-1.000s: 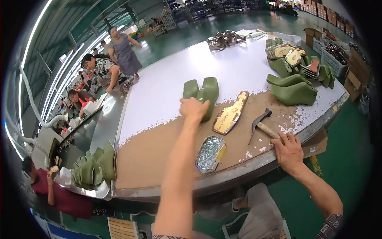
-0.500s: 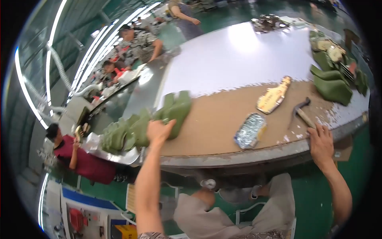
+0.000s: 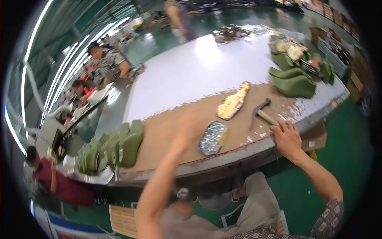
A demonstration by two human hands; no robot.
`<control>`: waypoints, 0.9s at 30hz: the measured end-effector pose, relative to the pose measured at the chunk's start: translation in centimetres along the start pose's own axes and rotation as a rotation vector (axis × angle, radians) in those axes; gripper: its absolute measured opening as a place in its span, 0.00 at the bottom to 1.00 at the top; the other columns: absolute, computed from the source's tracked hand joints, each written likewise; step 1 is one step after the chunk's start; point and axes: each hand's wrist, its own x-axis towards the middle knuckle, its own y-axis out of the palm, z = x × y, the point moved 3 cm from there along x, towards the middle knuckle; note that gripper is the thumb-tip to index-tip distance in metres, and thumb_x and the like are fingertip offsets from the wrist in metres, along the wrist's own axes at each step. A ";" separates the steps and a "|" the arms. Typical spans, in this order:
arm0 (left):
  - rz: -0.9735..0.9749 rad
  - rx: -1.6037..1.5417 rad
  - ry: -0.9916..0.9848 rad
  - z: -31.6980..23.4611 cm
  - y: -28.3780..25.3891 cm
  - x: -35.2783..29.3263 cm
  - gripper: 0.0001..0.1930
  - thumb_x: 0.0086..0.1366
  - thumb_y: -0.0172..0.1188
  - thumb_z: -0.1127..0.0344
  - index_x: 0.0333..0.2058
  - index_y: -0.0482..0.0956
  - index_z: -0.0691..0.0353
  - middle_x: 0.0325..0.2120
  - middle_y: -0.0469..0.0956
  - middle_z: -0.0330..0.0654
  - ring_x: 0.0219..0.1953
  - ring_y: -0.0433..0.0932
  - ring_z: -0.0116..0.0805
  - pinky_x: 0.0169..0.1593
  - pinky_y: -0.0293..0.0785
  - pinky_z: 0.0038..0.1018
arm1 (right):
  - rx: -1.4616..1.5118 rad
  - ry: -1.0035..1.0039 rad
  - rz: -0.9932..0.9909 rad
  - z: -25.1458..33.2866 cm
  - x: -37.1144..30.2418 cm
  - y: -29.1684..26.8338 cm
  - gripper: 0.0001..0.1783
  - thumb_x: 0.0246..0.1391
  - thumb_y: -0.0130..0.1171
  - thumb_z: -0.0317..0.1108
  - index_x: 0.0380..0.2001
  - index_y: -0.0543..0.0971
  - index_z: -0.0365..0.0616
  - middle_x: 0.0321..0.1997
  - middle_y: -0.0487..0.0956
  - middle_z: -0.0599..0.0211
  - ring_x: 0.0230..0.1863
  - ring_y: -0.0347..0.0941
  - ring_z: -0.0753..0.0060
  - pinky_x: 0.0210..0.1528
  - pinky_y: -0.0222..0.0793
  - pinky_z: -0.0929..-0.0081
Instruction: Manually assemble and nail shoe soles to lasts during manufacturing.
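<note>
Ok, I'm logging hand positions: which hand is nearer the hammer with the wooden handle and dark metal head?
Right: the right hand is at the handle end of the hammer; the blurred left hand is farther off, to the left, past the open container of silvery pieces.

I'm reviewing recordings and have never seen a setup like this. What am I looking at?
No machine here: a person works bare-handed. Every picture comes from a wide camera on their head, looking down, so straight edges bend. On the table lie a hammer, an open box of small metal pieces and a yellow sole-shaped piece; green moulded pieces are grouped left and right. The left hand is motion-blurred, with nothing visible in it. The right hand touches the hammer's handle; its grip is unclear.
</note>
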 end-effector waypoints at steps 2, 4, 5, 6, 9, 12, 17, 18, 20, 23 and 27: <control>0.068 0.079 -0.019 -4.2 5.1 4.4 0.23 0.60 0.59 0.56 0.52 0.73 0.60 0.52 0.73 0.52 0.55 0.70 0.48 0.57 0.67 0.40 | -0.031 0.004 -0.011 0.2 0.0 -0.1 0.12 0.51 0.55 0.32 0.40 0.76 0.52 0.50 0.72 0.60 0.49 0.67 0.53 0.49 0.63 0.59; 0.184 0.119 -0.199 -7.2 8.1 8.0 0.33 0.55 0.62 0.53 0.58 0.67 0.59 0.52 0.71 0.55 0.55 0.70 0.49 0.57 0.68 0.40 | -0.037 -0.034 -0.020 0.6 -0.2 -0.5 0.12 0.51 0.54 0.31 0.41 0.76 0.52 0.50 0.72 0.59 0.50 0.66 0.53 0.50 0.63 0.59; 0.226 0.158 -0.227 -7.2 9.2 8.6 0.32 0.55 0.62 0.53 0.57 0.67 0.59 0.51 0.71 0.55 0.54 0.70 0.50 0.56 0.68 0.40 | -0.025 -0.021 -0.023 0.7 -0.1 -0.6 0.12 0.51 0.54 0.31 0.41 0.76 0.52 0.51 0.72 0.59 0.50 0.66 0.53 0.50 0.62 0.59; 0.280 0.187 -0.244 -7.0 10.1 9.0 0.32 0.55 0.62 0.54 0.57 0.67 0.58 0.50 0.72 0.54 0.54 0.71 0.52 0.56 0.68 0.41 | -0.023 0.005 -0.020 0.7 -0.1 -0.6 0.12 0.52 0.54 0.30 0.41 0.76 0.51 0.51 0.72 0.58 0.50 0.66 0.53 0.50 0.62 0.60; 0.217 0.245 -0.251 -5.4 10.5 9.5 0.31 0.51 0.67 0.55 0.52 0.70 0.60 0.47 0.72 0.53 0.51 0.71 0.53 0.49 0.72 0.44 | 0.009 -0.018 0.006 1.1 0.3 -0.3 0.14 0.52 0.53 0.30 0.44 0.75 0.50 0.52 0.71 0.58 0.51 0.65 0.53 0.51 0.61 0.60; -0.075 0.230 -0.159 -3.5 6.0 8.7 0.29 0.51 0.68 0.57 0.51 0.70 0.59 0.44 0.73 0.53 0.48 0.72 0.54 0.49 0.71 0.44 | 0.084 -0.007 -0.005 1.3 0.6 0.2 0.21 0.51 0.55 0.29 0.50 0.71 0.47 0.54 0.70 0.58 0.53 0.65 0.51 0.54 0.61 0.59; -0.231 0.347 0.432 -7.9 -3.0 2.9 0.25 0.48 0.62 0.73 0.49 0.73 0.55 0.48 0.72 0.50 0.47 0.73 0.49 0.50 0.70 0.41 | 0.576 0.272 -0.273 -0.2 0.9 -2.8 0.38 0.40 0.62 0.23 0.59 0.63 0.42 0.57 0.68 0.54 0.58 0.63 0.47 0.59 0.59 0.57; -0.130 0.332 0.514 -8.4 -4.6 0.8 0.25 0.48 0.62 0.73 0.49 0.73 0.55 0.49 0.72 0.50 0.48 0.73 0.49 0.51 0.70 0.41 | 0.565 0.131 -0.297 2.1 1.8 -5.0 0.40 0.36 0.63 0.21 0.59 0.64 0.42 0.58 0.68 0.53 0.58 0.63 0.46 0.59 0.59 0.57; 0.075 0.313 0.625 -9.8 -6.5 -3.6 0.23 0.51 0.61 0.70 0.49 0.73 0.54 0.49 0.72 0.49 0.51 0.73 0.48 0.54 0.69 0.40 | 0.583 -0.026 -0.305 6.1 2.7 -7.7 0.43 0.33 0.63 0.19 0.59 0.64 0.41 0.58 0.67 0.51 0.59 0.62 0.45 0.60 0.59 0.57; 0.035 0.284 0.673 -11.8 -8.2 -7.6 0.23 0.52 0.60 0.68 0.49 0.73 0.54 0.49 0.73 0.48 0.52 0.73 0.46 0.55 0.69 0.39 | 0.772 -0.343 0.224 10.7 2.7 -6.7 0.35 0.35 0.55 0.18 0.55 0.69 0.37 0.44 0.76 0.50 0.43 0.73 0.40 0.45 0.70 0.60; -0.212 0.440 0.448 -6.6 -10.9 -7.3 0.23 0.53 0.63 0.63 0.50 0.72 0.57 0.47 0.74 0.47 0.50 0.73 0.45 0.54 0.68 0.41 | 0.897 -0.248 0.318 11.2 -0.3 -5.4 0.29 0.43 0.50 0.20 0.54 0.68 0.35 0.33 0.78 0.56 0.27 0.75 0.54 0.30 0.71 0.70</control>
